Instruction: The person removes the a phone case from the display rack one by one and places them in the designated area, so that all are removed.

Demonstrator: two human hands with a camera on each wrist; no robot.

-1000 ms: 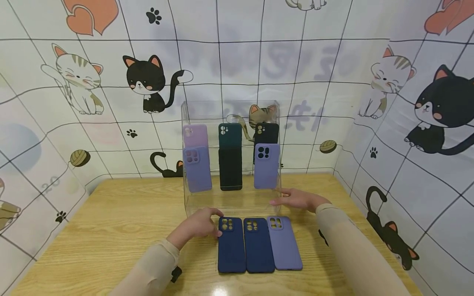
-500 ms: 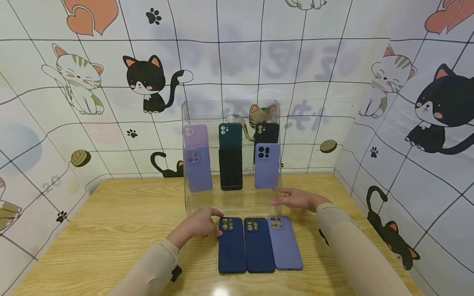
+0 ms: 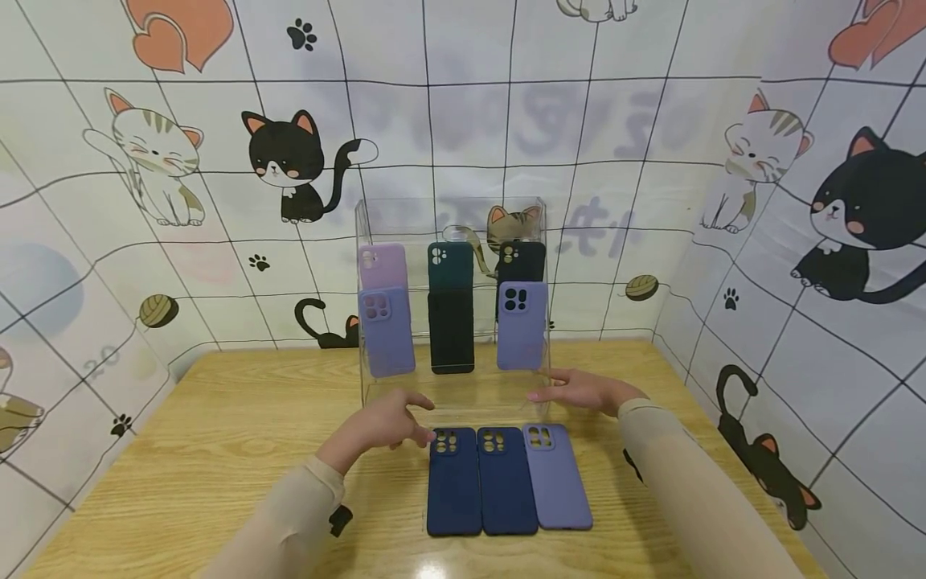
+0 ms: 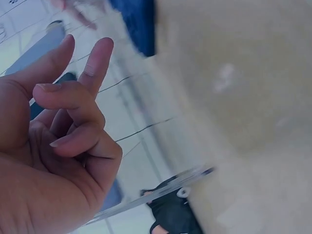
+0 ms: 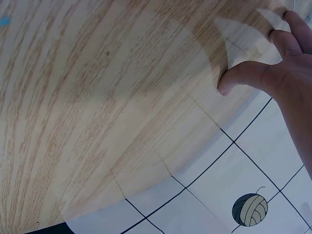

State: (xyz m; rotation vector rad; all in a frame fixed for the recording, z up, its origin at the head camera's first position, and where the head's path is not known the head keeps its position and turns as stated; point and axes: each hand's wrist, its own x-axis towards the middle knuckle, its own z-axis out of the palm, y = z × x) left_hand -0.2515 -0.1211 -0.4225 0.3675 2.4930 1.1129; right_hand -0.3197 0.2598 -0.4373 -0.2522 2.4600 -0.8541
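Observation:
My left hand hovers at the top left corner of the left navy phone case, thumb tip close by the case's camera cutouts. In the left wrist view this hand has its index finger and thumb reaching out, the other fingers loosely bent, nothing between them. A second navy phone case and a lavender phone case lie alongside on the table. My right hand rests at the lower right side of a clear acrylic display stand; its fingertips show over the wood in the right wrist view.
The stand holds a pink-purple case, a lavender case, a dark green case, a black case, another black case and a lavender case. Behind the wooden table hangs a cat-print cloth.
My left hand has left the side of the left navy case, shifting slightly up and away, its fingers spreading. The right hand and all the cases stay put.

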